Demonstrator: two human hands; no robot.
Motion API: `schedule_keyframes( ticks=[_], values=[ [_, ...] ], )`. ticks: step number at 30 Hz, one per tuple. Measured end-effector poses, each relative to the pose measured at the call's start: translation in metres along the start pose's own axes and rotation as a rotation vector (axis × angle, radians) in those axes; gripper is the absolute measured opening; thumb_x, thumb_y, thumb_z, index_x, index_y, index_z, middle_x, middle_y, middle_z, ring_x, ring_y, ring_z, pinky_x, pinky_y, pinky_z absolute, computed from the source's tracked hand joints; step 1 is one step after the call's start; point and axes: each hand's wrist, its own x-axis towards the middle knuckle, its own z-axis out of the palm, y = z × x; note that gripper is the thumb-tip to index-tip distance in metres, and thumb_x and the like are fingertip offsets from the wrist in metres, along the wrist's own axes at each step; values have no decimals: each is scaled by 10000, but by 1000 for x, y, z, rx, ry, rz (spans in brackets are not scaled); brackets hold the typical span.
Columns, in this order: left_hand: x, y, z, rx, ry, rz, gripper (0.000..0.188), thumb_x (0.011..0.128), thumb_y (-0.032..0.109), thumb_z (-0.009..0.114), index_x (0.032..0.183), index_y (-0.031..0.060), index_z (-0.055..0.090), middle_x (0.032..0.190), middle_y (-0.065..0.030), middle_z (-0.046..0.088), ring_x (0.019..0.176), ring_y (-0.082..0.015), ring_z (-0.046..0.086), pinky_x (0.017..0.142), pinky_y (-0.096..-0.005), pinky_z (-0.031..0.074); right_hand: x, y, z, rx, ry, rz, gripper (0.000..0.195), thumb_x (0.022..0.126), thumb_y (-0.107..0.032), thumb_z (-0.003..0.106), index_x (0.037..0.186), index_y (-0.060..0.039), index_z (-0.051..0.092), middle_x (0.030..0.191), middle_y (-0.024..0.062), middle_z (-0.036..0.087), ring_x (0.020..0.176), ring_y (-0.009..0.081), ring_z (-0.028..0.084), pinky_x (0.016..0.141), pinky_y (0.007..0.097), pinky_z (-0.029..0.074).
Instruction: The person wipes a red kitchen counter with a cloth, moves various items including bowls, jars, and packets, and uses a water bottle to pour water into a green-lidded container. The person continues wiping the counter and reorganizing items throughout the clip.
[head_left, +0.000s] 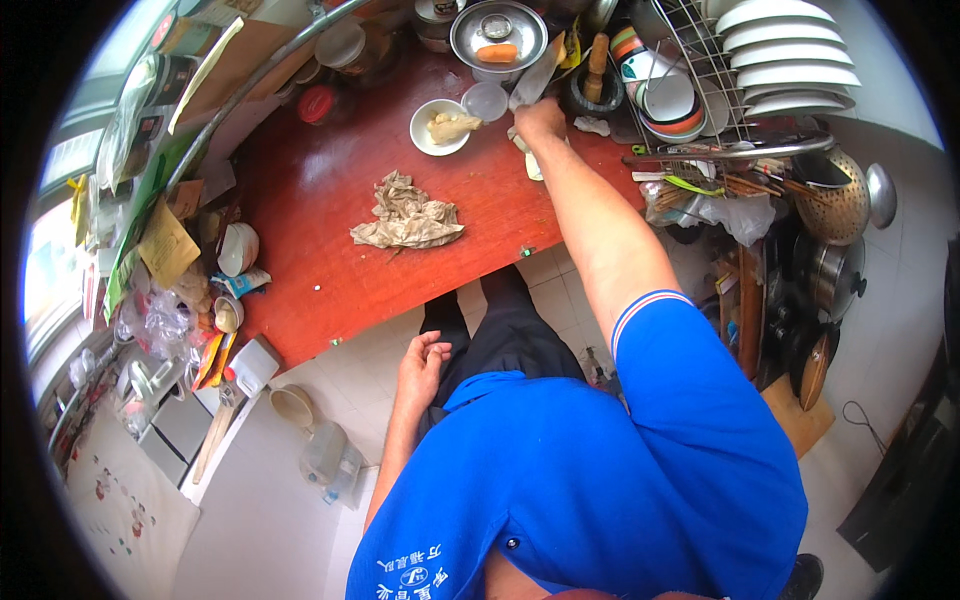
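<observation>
My right hand (540, 122) reaches to the back of the red table (330, 292), its fingers closed around the near end of a broad-bladed kitchen knife (532, 84). The handle is hidden in my grip. Pale crumpled material (533, 166) shows beneath the hand; I cannot tell what it is. Left of it stand a white bowl (439, 148) holding knobbly ginger root (454, 129) and a clear round lid (485, 102). Low beside my thigh, off the table, hangs my left hand (422, 366), empty with fingers loosely bent. Crumpled brown paper (411, 217) lies mid-table.
Behind the knife is a steel pot lid (465, 45) with a carrot piece (496, 53) on it. A stone mortar (611, 101) with a wooden pestle (597, 64) stands right, by a wire dish rack (701, 75). Jars, including a red-capped one (316, 104), line the back left.
</observation>
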Motion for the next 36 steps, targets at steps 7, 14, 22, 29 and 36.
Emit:
schedule_keyframes(
  ticks=[7, 14, 22, 29, 36],
  values=[
    [10, 7, -23, 83, -46, 50, 347, 1070, 147, 476, 1370, -27, 496, 1183, -160, 693, 1037, -199, 674, 914, -331, 531, -20, 24, 7, -188, -74, -112, 454, 858, -250, 656, 1231, 5, 611, 1247, 251, 665, 1172, 407, 648, 983, 472, 521],
    [14, -5, -45, 66, -55, 60, 342, 1057, 117, 481, 1366, -30, 493, 1178, -170, 693, 1035, -205, 675, 921, -332, 536, -53, 7, -34, -74, 172, -352, 702, 810, -379, 731, 1331, 27, 493, 1238, 279, 644, 1188, 422, 621, 1021, 492, 489],
    [7, -10, -61, 59, -10, 54, 351, 1059, 124, 474, 1376, -25, 491, 1176, -156, 695, 1027, -193, 670, 915, -317, 531, -6, -31, -34, -123, 59, -201, 512, 860, -370, 676, 1158, 46, 694, 1210, 275, 691, 1171, 412, 658, 985, 459, 525],
    [6, -32, -51, 20, 2, -20, 347, 1061, 122, 472, 1375, -24, 495, 1172, -150, 697, 1018, -185, 669, 904, -314, 532, -2, -37, -8, -50, 210, -113, 524, 893, -287, 651, 1247, 86, 551, 1189, 293, 686, 1117, 443, 671, 967, 480, 535],
    [6, -30, -37, -40, 6, -23, 334, 1050, 99, 481, 1353, -37, 513, 1149, -145, 701, 1001, -177, 670, 914, -311, 537, -10, -35, -4, 45, 177, -33, 451, 908, -243, 640, 1218, 75, 563, 1193, 296, 681, 1136, 441, 663, 969, 491, 533]
  ],
)
